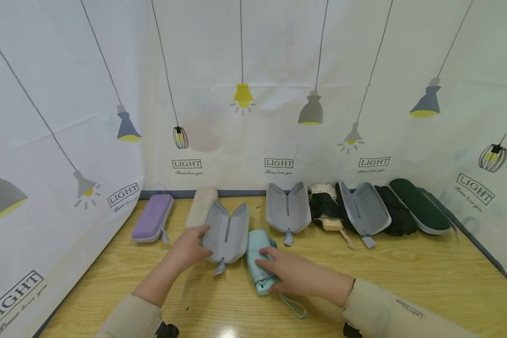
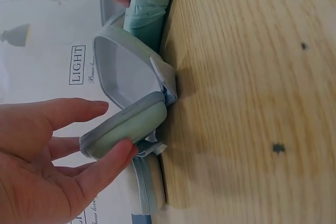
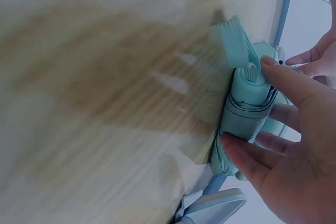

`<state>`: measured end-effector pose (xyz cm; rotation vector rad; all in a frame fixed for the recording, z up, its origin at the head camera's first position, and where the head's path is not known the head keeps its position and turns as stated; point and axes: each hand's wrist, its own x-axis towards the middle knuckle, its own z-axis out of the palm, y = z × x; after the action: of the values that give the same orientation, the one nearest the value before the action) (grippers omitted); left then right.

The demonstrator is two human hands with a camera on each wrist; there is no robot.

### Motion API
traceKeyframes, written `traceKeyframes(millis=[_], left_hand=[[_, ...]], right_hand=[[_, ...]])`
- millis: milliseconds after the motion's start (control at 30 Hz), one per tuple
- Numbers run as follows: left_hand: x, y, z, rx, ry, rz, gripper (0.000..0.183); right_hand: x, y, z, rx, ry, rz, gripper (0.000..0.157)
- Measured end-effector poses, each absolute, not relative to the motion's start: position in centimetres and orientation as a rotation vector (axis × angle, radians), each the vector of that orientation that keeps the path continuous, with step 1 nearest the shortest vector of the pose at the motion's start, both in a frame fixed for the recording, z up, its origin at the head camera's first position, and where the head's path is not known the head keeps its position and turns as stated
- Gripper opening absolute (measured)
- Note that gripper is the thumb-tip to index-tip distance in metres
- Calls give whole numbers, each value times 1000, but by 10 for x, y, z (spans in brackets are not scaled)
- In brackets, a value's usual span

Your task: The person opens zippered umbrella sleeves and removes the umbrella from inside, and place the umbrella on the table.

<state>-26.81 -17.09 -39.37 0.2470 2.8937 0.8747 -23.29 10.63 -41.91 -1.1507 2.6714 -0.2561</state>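
Observation:
A mint-green folding umbrella [image 1: 257, 258] lies on the table, rolled up, its wrist strap [image 1: 295, 307] looping toward the front. My right hand [image 1: 293, 270] holds it from the right, thumb at the handle end and fingers across the rolled cloth. Left of it stands an unzipped eyeglass-style hard case [image 1: 236, 234], grey inside and pale green outside in the left wrist view. My left hand [image 1: 188, 249] is at its left half, fingers spread and nearly straight; one fingertip [image 2: 126, 153] touches the outer shell, and another stays apart from it.
A purple case [image 1: 154, 218] and a beige case [image 1: 200, 206] stand at the left. Along the back wall are an open grey-lined case [image 1: 288, 209], a dark folded bundle [image 1: 324, 204], another open case [image 1: 369, 209], a black bundle [image 1: 397, 211] and a dark green case [image 1: 420, 204].

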Motion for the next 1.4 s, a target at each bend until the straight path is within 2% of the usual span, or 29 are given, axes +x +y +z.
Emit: traceKeyframes(millis=[167,400,767,1000,1233,1400], left_hand=[[-273,-168,-396,267,2917,850,75],[-282,-165,-398,237,2946,829,74],[-298,-159,-406,139,2989,940,77],[-305,-156,-407,83,3045,869,72],[-316,-152,-410,93,3101,854,65],[-322,-150,-412,66,3124,795,62]], right_hand=[[-242,100,-421,-1304,2817,-22,68],[-254,87,-423,-1371,2940,324,64],[-279,69,-425,-1217,3086,662,50],[-297,56,-425,-1078,3100,582,42],[-311,47,-421,-940,3134,514,23],[-320,44,-426,-898,3128,558,17]])
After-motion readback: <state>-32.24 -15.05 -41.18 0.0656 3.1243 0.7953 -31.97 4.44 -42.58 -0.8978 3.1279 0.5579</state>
